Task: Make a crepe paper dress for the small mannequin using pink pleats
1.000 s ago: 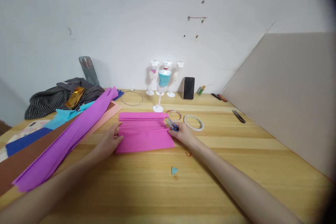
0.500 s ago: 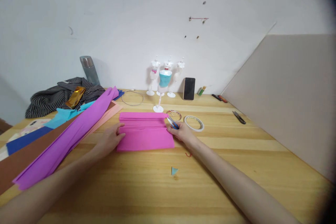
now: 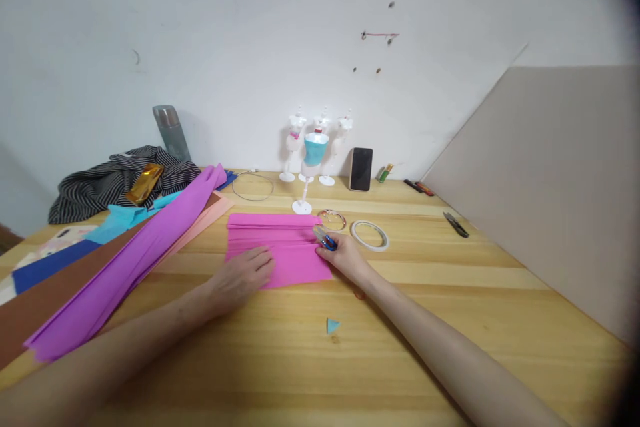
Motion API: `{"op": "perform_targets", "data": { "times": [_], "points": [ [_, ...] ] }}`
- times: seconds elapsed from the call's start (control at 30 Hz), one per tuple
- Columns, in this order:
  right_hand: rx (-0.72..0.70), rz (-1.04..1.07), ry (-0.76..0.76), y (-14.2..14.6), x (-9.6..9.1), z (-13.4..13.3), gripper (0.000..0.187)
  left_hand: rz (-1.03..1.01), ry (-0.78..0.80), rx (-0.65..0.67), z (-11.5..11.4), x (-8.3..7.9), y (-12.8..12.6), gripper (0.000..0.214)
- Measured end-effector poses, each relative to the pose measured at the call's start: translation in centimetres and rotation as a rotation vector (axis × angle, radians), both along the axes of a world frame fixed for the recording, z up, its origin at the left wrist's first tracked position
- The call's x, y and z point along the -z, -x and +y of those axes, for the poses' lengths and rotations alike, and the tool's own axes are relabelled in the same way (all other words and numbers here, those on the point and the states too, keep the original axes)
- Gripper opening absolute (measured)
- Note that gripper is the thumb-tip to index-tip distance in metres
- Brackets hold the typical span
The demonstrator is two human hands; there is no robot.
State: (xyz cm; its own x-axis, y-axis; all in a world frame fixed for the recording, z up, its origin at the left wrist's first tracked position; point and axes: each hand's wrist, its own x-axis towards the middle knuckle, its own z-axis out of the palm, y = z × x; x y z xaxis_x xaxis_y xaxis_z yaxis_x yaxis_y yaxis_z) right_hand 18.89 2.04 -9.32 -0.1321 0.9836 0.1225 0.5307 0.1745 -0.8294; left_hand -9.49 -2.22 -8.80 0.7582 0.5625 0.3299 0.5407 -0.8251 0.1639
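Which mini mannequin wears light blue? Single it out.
The front mini mannequin, standing nearest the pink sheet. A light-blue wrap goes around its body; the three mannequins behind it show no blue.

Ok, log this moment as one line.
left hand: partly over pink sheet | right hand: holds blue-handled snips at sheet's right edge | beyond sheet: teal-wrapped dress form

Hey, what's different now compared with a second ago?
The left hand moved right, from the left edge of the flat pink crepe-like sheet onto its lower part. The right hand still holds the small blue-handled metal snips by the right edge. The white tape ring and turquoise-wrapped white mannequin stayed put.
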Motion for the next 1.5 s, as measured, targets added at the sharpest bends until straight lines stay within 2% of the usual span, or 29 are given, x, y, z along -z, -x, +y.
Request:
{"op": "perform_targets", "data": {
  "times": [0.13, 0.27, 0.33, 0.4, 0.47, 0.5, 0.6, 0.67, 0.77, 0.8, 0.87, 0.93, 1.0, 1.07, 1.13, 1.23, 1.3, 1.37, 1.5],
  "points": [
    [-0.003, 0.024, 0.003, 0.1, -0.2, -0.1, 0.014, 0.015, 0.098, -0.019, 0.3, 1.2, 0.2, 0.042],
    [-0.002, 0.053, 0.012, 0.1, -0.3, 0.0, 0.011, 0.077, 0.19, -0.056, 0.0, 0.5, 0.5, 0.053],
    [0.049, 0.091, -0.008, 0.1, -0.6, -0.1, 0.013, 0.154, 0.215, -0.053, -0.2, 0.1, 0.6, 0.06],
    [0.111, 0.188, -0.045, 0.4, -1.1, -0.6, 0.016, 0.205, 0.23, -0.032, -0.2, -0.1, 0.6, 0.064],
    [0.101, 0.334, -0.026, 1.0, -1.8, -1.5, 0.02, 0.223, 0.231, -0.012, -0.3, -0.2, 0.6, 0.063],
    [0.06, 0.417, 0.024, 1.5, -2.2, -2.0, 0.02, 0.229, 0.229, -0.007, -0.3, -0.2, 0.6, 0.063],
    [-0.226, 0.686, 0.29, 3.4, -2.8, -3.3, 0.023, 0.255, 0.226, -0.01, -0.2, 0.0, 0.6, 0.064],
    [-0.295, 0.878, 0.46, 4.4, -2.7, -3.4, 0.02, 0.268, 0.216, -0.011, -0.1, 0.1, 0.6, 0.065],
    [-0.124, 1.047, 0.633, 4.4, -1.9, -2.4, 0.005, 0.287, 0.191, 0.012, 0.1, 0.1, 0.8, 0.065],
    [-0.055, 1.063, 0.664, 4.1, -1.7, -2.0, 0.008, 0.291, 0.186, 0.021, 0.1, 0.1, 0.9, 0.065],
    [0.081, 1.082, 0.639, 3.0, -1.3, -1.3, 0.015, 0.292, 0.181, 0.034, 0.1, -0.1, 1.0, 0.064],
    [0.128, 1.078, 0.591, 1.8, -1.1, -0.9, 0.017, 0.304, 0.186, 0.034, 0.1, -0.4, 1.0, 0.065],
    [0.11, 1.002, 0.548, 0.8, -1.1, -0.6, 0.015, 0.324, 0.198, 0.029, 0.0, -0.6, 0.9, 0.065],
    [0.091, 0.8, 0.461, -0.1, -1.3, -0.4, 0.013, 0.325, 0.203, 0.028, 0.0, -0.8, 0.8, 0.064],
    [0.111, 0.453, 0.305, -1.0, -1.7, 0.0, 0.011, 0.306, 0.201, 0.022, -0.1, -1.0, 0.7, 0.064],
    [0.116, -0.22, 0.073, -2.2, -2.4, 0.6, 0.014, 0.294, 0.179, -0.013, -0.4, -1.4, 0.6, 0.065],
    [0.108, -0.508, 0.043, -2.7, -2.7, 0.7, 0.019, 0.295, 0.144, -0.041, -0.7, -1.7, 0.5, 0.066],
    [0.085, -0.666, 0.062, -2.9, -2.9, 0.5, 0.025, 0.288, 0.1, -0.056, -1.0, -1.9, 0.4, 0.058],
    [0.063, -0.846, 0.041, -2.4, -3.3, -0.4, 0.027, 0.276, -0.039, -0.035, -1.7, -1.7, 0.3, 0.033]
  ]
}}
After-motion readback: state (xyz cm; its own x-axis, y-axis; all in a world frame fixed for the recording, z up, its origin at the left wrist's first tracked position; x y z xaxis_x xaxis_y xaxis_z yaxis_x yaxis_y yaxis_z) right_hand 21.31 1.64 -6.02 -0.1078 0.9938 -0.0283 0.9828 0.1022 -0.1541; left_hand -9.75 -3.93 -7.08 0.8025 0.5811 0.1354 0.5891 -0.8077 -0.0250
